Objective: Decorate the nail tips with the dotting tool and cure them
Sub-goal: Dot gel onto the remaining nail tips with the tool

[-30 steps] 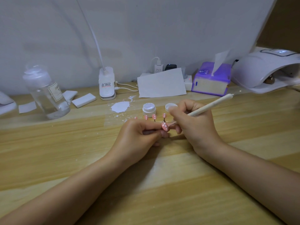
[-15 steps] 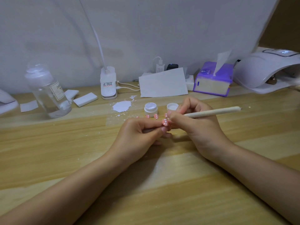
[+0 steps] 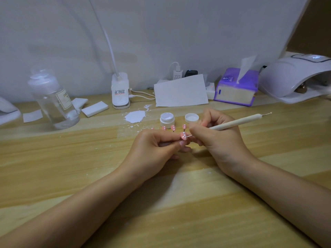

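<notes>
Open jar (image 3: 167, 119) w/ white contents, lid (image 3: 192, 118) beside, mid-bench (image 3: 53, 167). Pink nail tip (image 3: 183, 136) pinched in left hand (image 3: 154, 149), bench centre. Dotting tool (image 3: 238, 121) gripped by right hand (image 3: 220, 140), point touching tip. Clear bottle (image 3: 53, 101) near back-left edge.

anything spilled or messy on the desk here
Yes: a white splatter lies on the wooden table, left of the open jar, with small flecks scattered around it. It looks like spilled or dried white product. The jar's lid sits off beside it.
</notes>
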Action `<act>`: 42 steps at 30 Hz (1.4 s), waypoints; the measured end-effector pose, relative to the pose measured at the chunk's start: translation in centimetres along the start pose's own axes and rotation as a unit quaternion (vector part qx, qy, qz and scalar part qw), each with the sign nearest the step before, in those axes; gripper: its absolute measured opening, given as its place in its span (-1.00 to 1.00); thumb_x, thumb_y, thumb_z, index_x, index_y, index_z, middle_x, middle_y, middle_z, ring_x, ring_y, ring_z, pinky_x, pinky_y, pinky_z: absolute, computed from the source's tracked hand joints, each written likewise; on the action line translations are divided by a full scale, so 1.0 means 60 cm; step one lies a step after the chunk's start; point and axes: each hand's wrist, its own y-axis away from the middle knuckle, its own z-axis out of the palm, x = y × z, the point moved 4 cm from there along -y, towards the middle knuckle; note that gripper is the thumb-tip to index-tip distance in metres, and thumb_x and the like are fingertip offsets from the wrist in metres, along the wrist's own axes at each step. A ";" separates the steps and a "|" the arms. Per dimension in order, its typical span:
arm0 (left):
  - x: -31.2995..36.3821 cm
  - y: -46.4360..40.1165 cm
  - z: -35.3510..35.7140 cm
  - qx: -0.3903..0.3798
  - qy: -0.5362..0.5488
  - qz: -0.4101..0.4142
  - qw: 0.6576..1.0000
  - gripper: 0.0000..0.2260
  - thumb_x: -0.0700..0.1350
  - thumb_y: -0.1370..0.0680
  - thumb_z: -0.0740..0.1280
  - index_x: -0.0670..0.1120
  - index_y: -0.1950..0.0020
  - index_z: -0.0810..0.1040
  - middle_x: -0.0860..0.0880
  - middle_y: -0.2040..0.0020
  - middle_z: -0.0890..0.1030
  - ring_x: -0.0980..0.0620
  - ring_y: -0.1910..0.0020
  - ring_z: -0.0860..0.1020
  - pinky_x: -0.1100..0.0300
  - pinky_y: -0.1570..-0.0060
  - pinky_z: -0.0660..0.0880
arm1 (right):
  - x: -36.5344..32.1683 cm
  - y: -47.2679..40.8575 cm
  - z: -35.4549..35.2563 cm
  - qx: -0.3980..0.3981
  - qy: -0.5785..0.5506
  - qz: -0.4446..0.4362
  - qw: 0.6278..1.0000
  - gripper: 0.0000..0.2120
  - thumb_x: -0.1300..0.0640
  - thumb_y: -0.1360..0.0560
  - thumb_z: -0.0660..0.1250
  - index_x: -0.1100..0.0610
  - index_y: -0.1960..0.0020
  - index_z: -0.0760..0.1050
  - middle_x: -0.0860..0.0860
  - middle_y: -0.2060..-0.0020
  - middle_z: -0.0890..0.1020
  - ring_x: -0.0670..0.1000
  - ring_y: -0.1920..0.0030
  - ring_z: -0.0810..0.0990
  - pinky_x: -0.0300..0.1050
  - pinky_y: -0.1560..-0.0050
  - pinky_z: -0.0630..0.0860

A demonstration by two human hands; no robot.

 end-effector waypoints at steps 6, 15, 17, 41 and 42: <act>0.003 0.002 0.001 -0.010 0.004 0.004 1.000 -0.70 -0.32 -0.47 0.33 0.08 0.26 0.66 0.13 0.26 0.68 0.21 0.22 0.64 0.41 0.32 0.51 | -0.003 0.002 0.002 -0.003 0.016 -0.003 1.000 -0.62 0.47 -0.28 0.30 0.11 0.49 0.24 0.05 0.61 0.36 -0.10 0.58 0.38 -0.30 0.49 0.32; 0.002 0.000 0.002 -0.016 0.000 0.003 1.000 -0.77 -0.29 -0.47 0.33 0.02 0.21 0.65 0.14 0.25 0.68 0.22 0.20 0.64 0.43 0.34 0.49 | 0.000 0.000 0.001 0.002 0.011 -0.005 1.000 -0.58 0.51 -0.30 0.29 0.09 0.51 0.26 0.00 0.64 0.37 -0.05 0.56 0.38 -0.29 0.50 0.34; 0.002 0.000 0.002 -0.016 -0.001 0.004 1.000 -0.77 -0.29 -0.47 0.33 0.03 0.21 0.65 0.14 0.25 0.68 0.22 0.20 0.64 0.42 0.33 0.49 | -0.001 0.000 0.002 -0.001 0.013 -0.008 1.000 -0.61 0.49 -0.30 0.30 0.10 0.50 0.25 0.02 0.63 0.37 -0.02 0.54 0.39 -0.28 0.49 0.35; 0.000 -0.001 0.002 -0.023 -0.003 0.007 1.000 -0.77 -0.28 -0.47 0.33 0.04 0.20 0.66 0.14 0.23 0.68 0.21 0.19 0.64 0.42 0.31 0.50 | 0.001 -0.001 0.001 -0.005 0.029 -0.003 1.000 -0.62 0.47 -0.29 0.30 0.11 0.50 0.25 -0.02 0.63 0.40 -0.11 0.57 0.38 -0.31 0.50 0.32; 0.000 -0.001 0.002 -0.022 -0.004 0.006 1.000 -0.78 -0.28 -0.47 0.33 0.03 0.19 0.66 0.13 0.23 0.68 0.21 0.18 0.64 0.42 0.31 0.50 | 0.002 -0.001 0.000 0.000 0.031 -0.003 1.000 -0.60 0.47 -0.29 0.31 0.09 0.51 0.25 0.03 0.60 0.38 -0.07 0.55 0.36 -0.28 0.49 0.30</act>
